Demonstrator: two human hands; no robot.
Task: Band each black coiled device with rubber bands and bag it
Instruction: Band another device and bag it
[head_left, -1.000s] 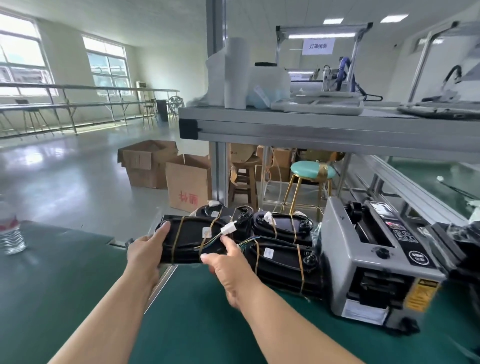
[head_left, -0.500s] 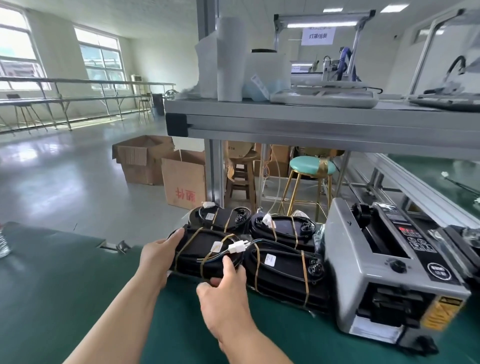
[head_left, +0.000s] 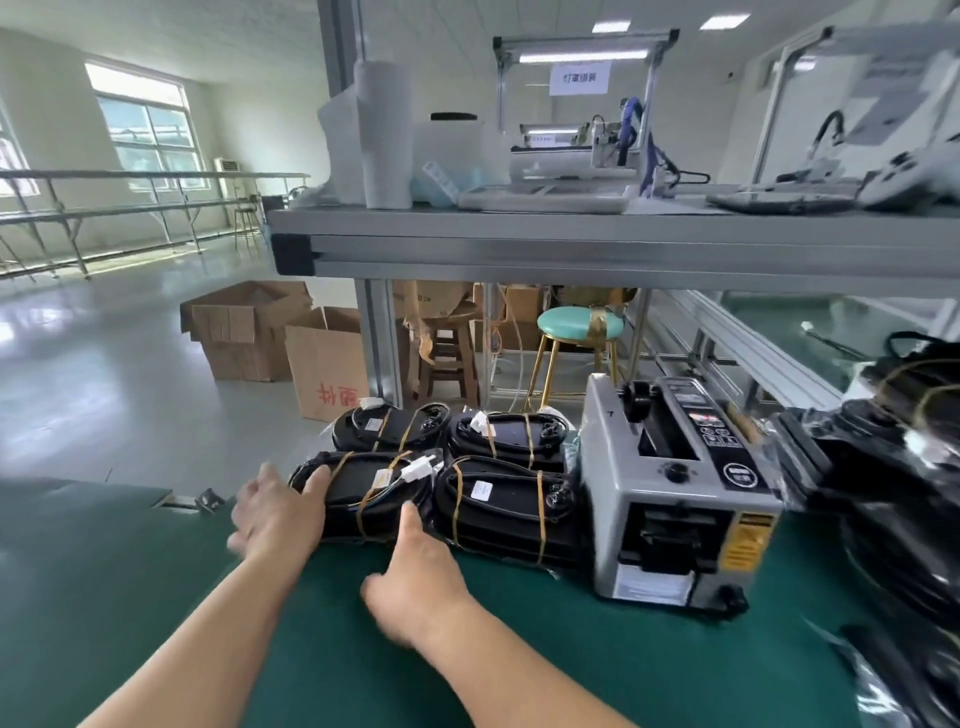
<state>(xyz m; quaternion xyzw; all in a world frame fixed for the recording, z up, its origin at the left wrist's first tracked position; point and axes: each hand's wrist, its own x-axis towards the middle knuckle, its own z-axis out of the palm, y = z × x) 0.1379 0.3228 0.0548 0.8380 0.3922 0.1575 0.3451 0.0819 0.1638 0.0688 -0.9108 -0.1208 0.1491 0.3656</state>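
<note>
Hands first: my left hand (head_left: 278, 514) is open, fingers straight and spread. Its thumb lies on the left end of the near-left device (head_left: 363, 499) and grips nothing. My right hand (head_left: 415, 577) is open too. One finger reaches forward and touches the near edge of that same device, and the thumb sticks out to the left over the mat. I cannot make out the other fingers through the blur. Neither hand is wrapped around anything.

The near-left device lies flat on the green mat (head_left: 156, 597), close to the far edge of the table, as the front left corner of a block of four. Tan rubber bands (head_left: 366, 506) cross it widthwise, and a white connector (head_left: 418, 467) on thin wires sits on top near its right end. Just beside it on the right lies the near-right device (head_left: 509, 512), also banded, with a small white label on top. Behind them are the far-left device (head_left: 389, 426) and the far-right device (head_left: 506, 436), each banded as well. Whether any of the four is inside a clear bag I cannot tell.

Just right of the near-right device stands a grey tape dispenser (head_left: 675, 499). Further right is a heap of black parts in shiny plastic (head_left: 883, 493). Beyond the table edge, on the floor, are cardboard boxes (head_left: 244, 332) and a teal stool (head_left: 579, 325).
</note>
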